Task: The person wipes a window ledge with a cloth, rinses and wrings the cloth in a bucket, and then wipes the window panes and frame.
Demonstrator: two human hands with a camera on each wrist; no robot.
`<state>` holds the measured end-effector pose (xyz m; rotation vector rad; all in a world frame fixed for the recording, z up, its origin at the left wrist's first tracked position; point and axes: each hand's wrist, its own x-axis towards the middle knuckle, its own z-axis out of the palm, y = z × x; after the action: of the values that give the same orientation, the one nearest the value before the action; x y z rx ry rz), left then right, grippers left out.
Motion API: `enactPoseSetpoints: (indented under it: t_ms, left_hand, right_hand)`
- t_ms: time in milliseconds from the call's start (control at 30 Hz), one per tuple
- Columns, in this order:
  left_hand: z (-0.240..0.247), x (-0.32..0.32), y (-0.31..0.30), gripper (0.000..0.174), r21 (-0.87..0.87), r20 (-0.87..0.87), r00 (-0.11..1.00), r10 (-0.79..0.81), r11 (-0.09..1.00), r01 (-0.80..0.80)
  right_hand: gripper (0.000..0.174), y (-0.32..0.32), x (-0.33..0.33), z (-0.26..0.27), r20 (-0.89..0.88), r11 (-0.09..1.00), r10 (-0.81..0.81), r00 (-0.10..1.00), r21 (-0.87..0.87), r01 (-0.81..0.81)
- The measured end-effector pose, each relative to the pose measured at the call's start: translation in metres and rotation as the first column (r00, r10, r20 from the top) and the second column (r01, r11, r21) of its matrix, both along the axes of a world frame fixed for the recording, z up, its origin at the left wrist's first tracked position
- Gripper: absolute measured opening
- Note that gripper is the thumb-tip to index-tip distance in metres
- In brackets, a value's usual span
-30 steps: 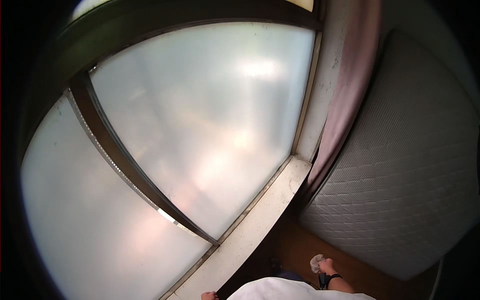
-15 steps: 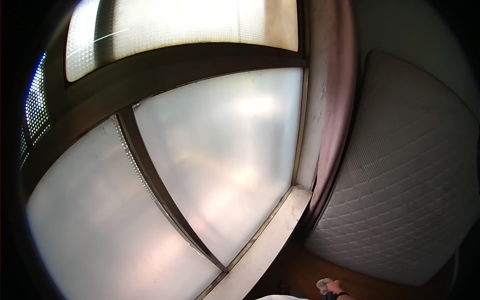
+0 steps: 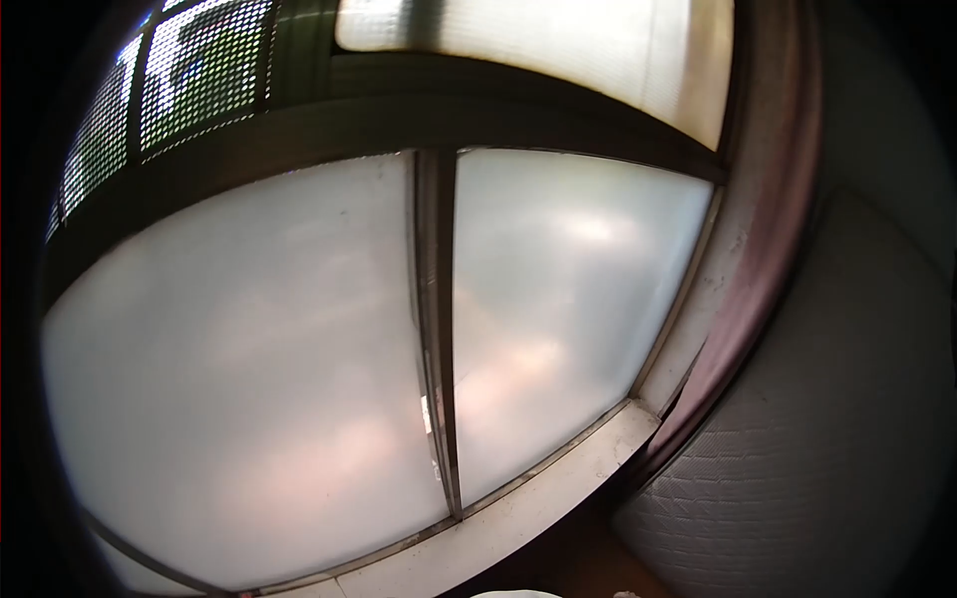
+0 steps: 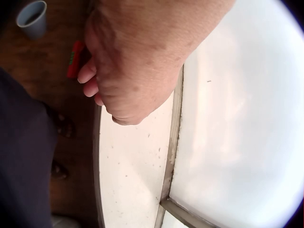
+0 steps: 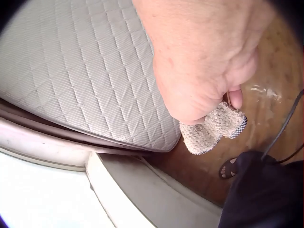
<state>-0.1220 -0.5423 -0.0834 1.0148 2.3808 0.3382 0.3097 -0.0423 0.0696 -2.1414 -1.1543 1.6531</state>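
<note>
In the right wrist view my right hand grips a fluffy beige cloth with a checked edging. The cloth hangs folded from the fingers, above the wooden floor and beside the mattress corner. In the left wrist view my left hand hangs over the white windowsill with loosely bent fingers. Past its fingertips shows a red object with green lettering. Frosted window panes fill much of the head view, where both hands are out of sight.
A quilted grey mattress leans beside a pink curtain. A grey-blue cup stands on the wooden floor. A dark cable runs near the person's leg. Above the panes is a dark window frame.
The head view has tilted up and turned left, bringing more of the left pane and upper window in. Both hands and most of the cloth have dropped out of that view.
</note>
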Motion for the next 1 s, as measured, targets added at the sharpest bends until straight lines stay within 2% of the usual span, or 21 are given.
enactPoseSetpoints:
  t_ms: [33, 67, 133, 200, 267, 500, 533, 633, 700, 733, 800, 867, 967, 1000]
  left_hand:
    - [-0.007, -0.008, 0.004, 0.02, 0.051, 0.394, 0.837, 0.38, 0.9, -0.432]
    - [-0.015, -0.002, 0.001, 0.013, -0.074, 0.709, 0.407, 0.576, 0.635, -0.769]
    - [-0.01, 0.007, 0.005, 0.017, -0.139, 0.682, 0.359, 0.637, 0.595, -0.792]
    - [-0.005, 0.01, 0.002, 0.019, -0.165, 0.622, 0.438, 0.649, 0.655, -0.737]
    - [0.002, 0.02, -0.004, 0.031, -0.137, 0.561, 0.477, 0.677, 0.644, -0.752]
    - [0.004, 0.044, -0.014, 0.025, -0.16, 0.537, 0.435, 0.723, 0.593, -0.789]
    - [0.002, 0.047, -0.015, 0.024, -0.153, 0.592, 0.407, 0.695, 0.593, -0.791]
    - [0.007, 0.058, -0.012, 0.023, -0.18, 0.585, 0.403, 0.704, 0.597, -0.782]
    - [0.009, 0.059, -0.007, 0.013, -0.173, 0.687, 0.312, 0.657, 0.565, -0.807]
    - [0.012, 0.061, -0.005, 0.013, -0.185, 0.683, 0.33, 0.652, 0.591, -0.785]
    - [0.02, 0.06, 0.004, 0.013, -0.256, 0.707, 0.208, 0.676, 0.518, -0.816]
    - [0.025, 0.059, 0.011, 0.019, -0.255, 0.704, 0.239, 0.669, 0.552, -0.794]
    - [0.043, 0.053, 0.023, 0.027, -0.329, 0.786, 0.041, 0.617, 0.474, -0.817]
    - [0.05, 0.051, 0.027, 0.027, -0.332, 0.777, 0.061, 0.626, 0.491, -0.806]
  right_hand:
    - [0.016, 0.008, -0.004, 0.006, 0.018, 0.999, 0.03, 0.999, 0.017, -0.03]
    - [0.015, 0.013, -0.006, 0.011, 0.038, 0.998, 0.057, 0.998, 0.031, -0.059]
    - [0.015, 0.017, -0.012, 0.02, 0.075, 0.993, 0.104, 0.992, 0.055, -0.108]
    - [0.015, 0.017, -0.012, 0.029, 0.114, 0.986, 0.142, 0.983, 0.071, -0.151]
    - [0.016, 0.012, -0.012, 0.035, 0.147, 0.98, 0.168, 0.975, 0.083, -0.182]
    - [0.022, -0.018, -0.017, 0.049, 0.232, 0.963, 0.215, 0.949, 0.112, -0.245]
    - [0.023, -0.022, -0.017, 0.048, 0.238, 0.963, 0.212, 0.948, 0.117, -0.244]
    - [0.027, -0.04, -0.013, 0.039, 0.243, 0.97, 0.167, 0.956, 0.134, -0.204]
    - [0.027, -0.047, -0.003, 0.027, 0.202, 0.982, 0.115, 0.973, 0.125, -0.142]
    - [0.025, -0.041, 0.005, 0.021, 0.158, 0.989, 0.082, 0.984, 0.111, -0.101]
    - [0.022, -0.038, 0.013, 0.014, 0.144, 0.99, 0.037, 0.989, 0.13, -0.056]
    - [0.02, -0.04, 0.012, 0.023, 0.162, 0.985, 0.006, 0.987, 0.169, -0.034]
    - [0.022, -0.031, 0.026, 0.005, 0.157, 0.983, -0.1, 0.983, 0.17, 0.072]
    - [0.024, -0.027, 0.031, 0.001, 0.121, 0.986, -0.06, 0.991, 0.162, 0.04]
